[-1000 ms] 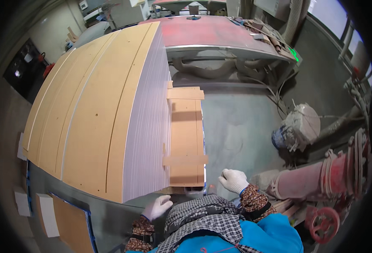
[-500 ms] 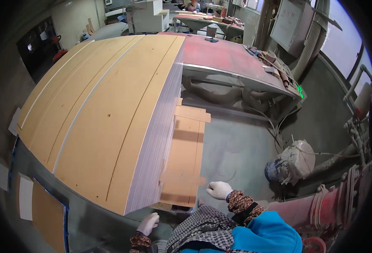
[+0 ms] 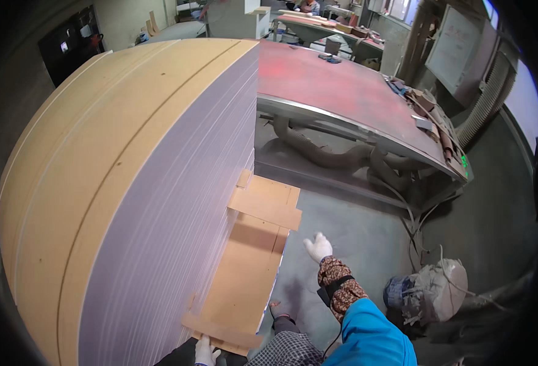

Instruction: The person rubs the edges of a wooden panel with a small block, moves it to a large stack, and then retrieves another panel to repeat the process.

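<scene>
My left hand [image 3: 205, 352], in a white glove, is at the near end of a low tan board [image 3: 244, 268]. Its fingertips meet the edge by a loose tan strip [image 3: 223, 331] lying across the board, with the thumb apart. To the right of the board my right hand [image 3: 319, 247], also gloved, hangs over the floor with fingers apart and nothing in them. A second strip [image 3: 266, 207] crosses the board's far part. Close on the left rises a tall stack of boards [image 3: 177, 165] with a tan top and pale purple-grey edges.
A red-topped table [image 3: 330, 79] with a metal frame stands ahead, thick ducts [image 3: 318, 149] beneath it. Tools and scraps [image 3: 427, 110] lie along its right side. A dusty, wrapped bucket [image 3: 427, 290] and cables stand on the right. A person [image 3: 307, 7] is at a far bench.
My view has moved forward, closer to the stack. My left hand has come to the low board's near end. My right hand has reached farther forward beside the board.
</scene>
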Tool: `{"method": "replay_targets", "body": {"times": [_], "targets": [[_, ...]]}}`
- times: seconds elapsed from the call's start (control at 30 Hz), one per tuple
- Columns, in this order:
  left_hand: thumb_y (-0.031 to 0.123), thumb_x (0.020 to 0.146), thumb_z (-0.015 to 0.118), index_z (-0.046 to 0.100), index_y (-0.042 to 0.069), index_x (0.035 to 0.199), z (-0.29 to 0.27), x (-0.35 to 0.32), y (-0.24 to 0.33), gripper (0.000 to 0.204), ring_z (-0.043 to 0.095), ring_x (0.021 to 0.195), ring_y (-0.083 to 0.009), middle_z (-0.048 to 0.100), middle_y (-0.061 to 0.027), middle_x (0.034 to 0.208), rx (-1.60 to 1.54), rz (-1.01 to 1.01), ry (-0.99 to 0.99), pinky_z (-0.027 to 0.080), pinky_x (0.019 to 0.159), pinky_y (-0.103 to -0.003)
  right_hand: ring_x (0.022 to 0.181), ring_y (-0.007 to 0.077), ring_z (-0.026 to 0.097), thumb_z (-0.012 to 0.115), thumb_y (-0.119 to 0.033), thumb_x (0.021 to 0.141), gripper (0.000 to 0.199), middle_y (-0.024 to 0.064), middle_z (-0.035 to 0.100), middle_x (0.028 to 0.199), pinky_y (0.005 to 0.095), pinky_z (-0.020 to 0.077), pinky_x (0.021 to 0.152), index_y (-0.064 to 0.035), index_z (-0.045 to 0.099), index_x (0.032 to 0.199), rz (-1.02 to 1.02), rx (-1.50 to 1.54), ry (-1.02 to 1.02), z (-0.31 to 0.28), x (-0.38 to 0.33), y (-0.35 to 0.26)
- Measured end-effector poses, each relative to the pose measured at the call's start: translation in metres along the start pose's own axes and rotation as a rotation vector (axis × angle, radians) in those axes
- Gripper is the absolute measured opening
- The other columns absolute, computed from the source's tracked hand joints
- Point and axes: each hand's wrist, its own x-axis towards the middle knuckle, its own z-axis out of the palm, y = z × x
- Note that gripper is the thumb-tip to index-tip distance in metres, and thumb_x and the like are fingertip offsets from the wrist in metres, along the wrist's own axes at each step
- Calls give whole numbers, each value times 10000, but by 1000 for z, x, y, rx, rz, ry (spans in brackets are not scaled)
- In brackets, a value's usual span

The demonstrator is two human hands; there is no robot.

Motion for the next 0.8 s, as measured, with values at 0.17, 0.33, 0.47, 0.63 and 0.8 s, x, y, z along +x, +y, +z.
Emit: {"method": "replay_targets", "body": {"times": [0.17, 0.33, 0.47, 0.63, 0.8], "targets": [[438, 1024, 620, 432, 151, 1480, -45, 49, -63, 571, 567, 1201, -261, 522, -62, 1427, -87, 91, 22, 516, 966, -531, 1286, 406, 579, 685, -482, 905, 736, 271, 580, 1396, 470, 474, 1081, 33, 519, 1405, -8, 131, 138, 13, 85, -35], [420, 982, 689, 359, 206, 1564, -18, 55, -60, 702, 536, 1300, -268, 512, -104, 1458, -49, 40, 96, 506, 1011, -527, 1279, 399, 598, 707, -504, 880, 772, 265, 608, 1377, 452, 481, 1081, 33, 537, 1408, -123, 140, -12, 16, 127, -49], [434, 986, 676, 370, 196, 1556, -1, 61, -50, 690, 541, 1295, -271, 520, -105, 1450, -87, -4, 134, 509, 1008, -523, 1234, 406, 631, 718, -532, 841, 781, 268, 664, 1291, 443, 493, 1061, 29, 580, 1365, -81, 112, -214, 24, 139, -55], [452, 989, 659, 384, 183, 1545, 4, 71, -46, 676, 548, 1287, -274, 530, -106, 1440, -109, -30, 151, 512, 1005, -519, 1280, 407, 595, 750, -538, 816, 833, 276, 608, 1368, 452, 472, 1089, 15, 546, 1405, -69, 205, -79, 26, 157, -67], [469, 993, 643, 398, 170, 1535, 7, 79, -49, 665, 554, 1280, -276, 541, -107, 1430, -130, -47, 163, 516, 1001, -514, 1344, 398, 544, 804, -482, 793, 938, 277, 546, 1443, 439, 449, 1130, 27, 442, 1493, -130, 116, 79, 34, 190, -62]]}}
